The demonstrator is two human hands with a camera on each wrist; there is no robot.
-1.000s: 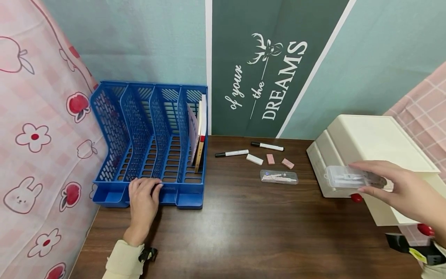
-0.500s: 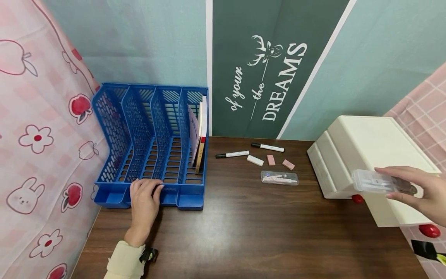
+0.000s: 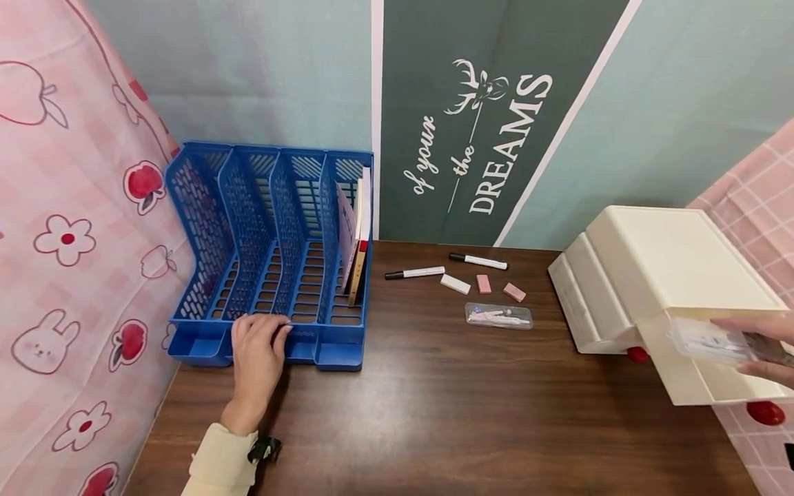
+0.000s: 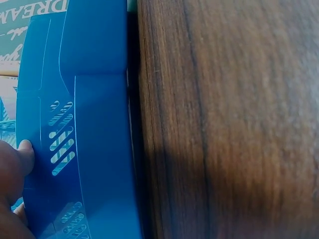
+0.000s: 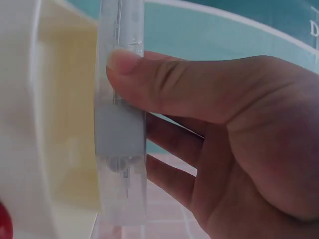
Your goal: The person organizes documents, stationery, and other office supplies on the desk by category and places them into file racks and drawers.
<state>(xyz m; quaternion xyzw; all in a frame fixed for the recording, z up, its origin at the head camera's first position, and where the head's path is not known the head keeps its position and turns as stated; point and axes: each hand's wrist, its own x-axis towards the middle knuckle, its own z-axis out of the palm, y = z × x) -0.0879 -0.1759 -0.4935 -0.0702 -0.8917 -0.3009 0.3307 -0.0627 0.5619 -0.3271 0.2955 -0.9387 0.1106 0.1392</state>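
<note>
On the left, a blue file rack (image 3: 248,234) with upright dividers stands on the desk. My left hand (image 3: 257,355) grips its front edge, with the thumb (image 4: 26,154) against the rim in the left wrist view. At the right, my right hand (image 3: 763,325) holds a clear plastic case (image 3: 707,341) over the pulled-out drawer (image 3: 666,365) of a white drawer unit (image 3: 676,255). The right wrist view shows the thumb (image 5: 124,64) pressing one face of the case, fingers behind it. Thin stationery inside the case is hard to make out.
Books (image 3: 356,241) lean in the rack's right compartment. On the desk lie a marker (image 3: 424,272), another marker (image 3: 480,261), a white eraser (image 3: 455,284), a pink eraser (image 3: 484,284), another pink eraser (image 3: 514,292) and a clear compass case (image 3: 499,316).
My right hand has carried the clear case rightward, from in front of the drawer unit to over the pulled-out drawer. The left hand has stayed on the rack's front edge.
</note>
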